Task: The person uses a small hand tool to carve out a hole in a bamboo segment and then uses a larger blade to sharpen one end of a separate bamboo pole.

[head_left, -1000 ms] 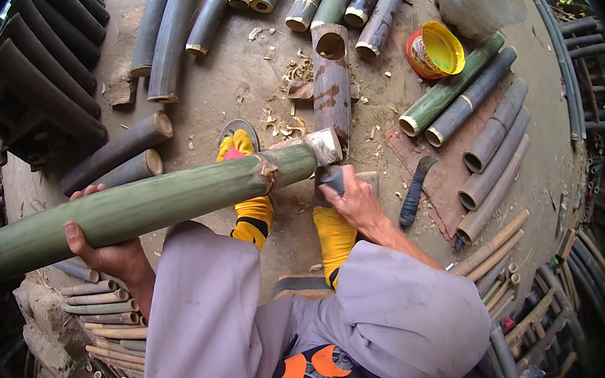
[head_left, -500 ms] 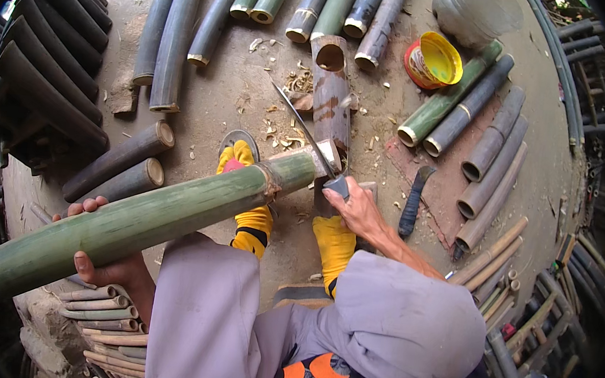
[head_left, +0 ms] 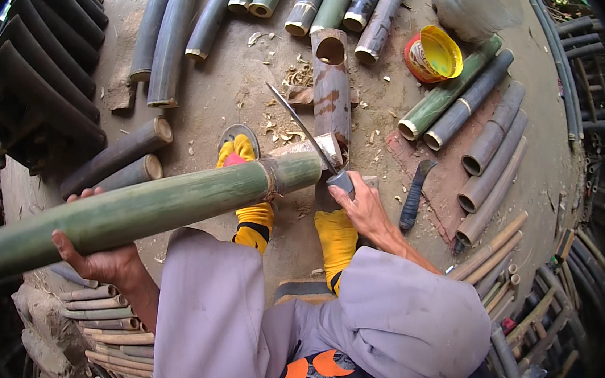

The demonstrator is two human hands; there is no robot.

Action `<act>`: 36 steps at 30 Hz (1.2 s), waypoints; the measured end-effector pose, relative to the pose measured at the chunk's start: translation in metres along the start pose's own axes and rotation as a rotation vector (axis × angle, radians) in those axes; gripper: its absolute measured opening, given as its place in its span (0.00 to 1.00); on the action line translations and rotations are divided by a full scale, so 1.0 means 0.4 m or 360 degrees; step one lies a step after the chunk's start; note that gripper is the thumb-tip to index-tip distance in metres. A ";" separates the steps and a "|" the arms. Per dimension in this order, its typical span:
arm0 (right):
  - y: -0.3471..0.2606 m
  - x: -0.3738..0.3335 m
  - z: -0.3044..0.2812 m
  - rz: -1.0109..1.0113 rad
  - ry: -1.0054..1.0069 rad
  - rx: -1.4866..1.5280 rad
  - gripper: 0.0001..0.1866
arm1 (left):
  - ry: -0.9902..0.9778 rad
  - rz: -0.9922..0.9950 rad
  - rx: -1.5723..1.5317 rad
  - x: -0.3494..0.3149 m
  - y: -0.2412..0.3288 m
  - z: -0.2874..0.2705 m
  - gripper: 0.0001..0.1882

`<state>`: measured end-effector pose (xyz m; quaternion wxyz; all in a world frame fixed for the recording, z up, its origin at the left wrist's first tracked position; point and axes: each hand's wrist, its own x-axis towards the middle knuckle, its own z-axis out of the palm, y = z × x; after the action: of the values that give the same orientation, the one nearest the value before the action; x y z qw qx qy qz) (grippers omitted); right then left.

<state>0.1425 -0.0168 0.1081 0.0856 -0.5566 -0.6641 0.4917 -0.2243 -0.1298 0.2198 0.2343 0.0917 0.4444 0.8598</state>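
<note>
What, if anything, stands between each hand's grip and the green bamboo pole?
Nothing visible for the left grip, which holds the green bamboo pole directly. Between the right grip and the pole's end is the knife handle in that grip.

A bamboo workshop: pale, curled shavings (head_left: 300,77) litter the dusty brown floor (head_left: 205,99), cut grey-green bamboo tubes (head_left: 333,6) lie side by side at the far side, dark bamboo sections (head_left: 49,95) are stacked at the left, and a short knife with a black handle (head_left: 410,205) lies right of a thick green bamboo pole (head_left: 169,209).
</note>
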 end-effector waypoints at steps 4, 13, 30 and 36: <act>-0.113 -0.043 -0.036 -0.0536 0.0332 0.0286 0.25 | -0.0009 0.0277 0.0276 -0.039 0.013 0.024 0.29; -0.026 0.005 -0.011 -0.0156 0.0040 0.0014 0.22 | -0.0081 0.0404 0.0308 -0.060 -0.025 0.063 0.32; -0.114 -0.033 -0.035 -0.0981 0.0514 0.0446 0.22 | -0.0374 0.0486 0.0314 -0.037 0.029 0.018 0.38; 0.008 0.023 -0.002 -0.0098 0.0027 0.0034 0.23 | -0.0335 0.0235 0.0294 -0.036 0.013 0.041 0.37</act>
<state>0.1419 -0.0090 0.1022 0.1123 -0.5392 -0.6749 0.4912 -0.2072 -0.1275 0.2344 0.2064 0.2350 0.4865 0.8158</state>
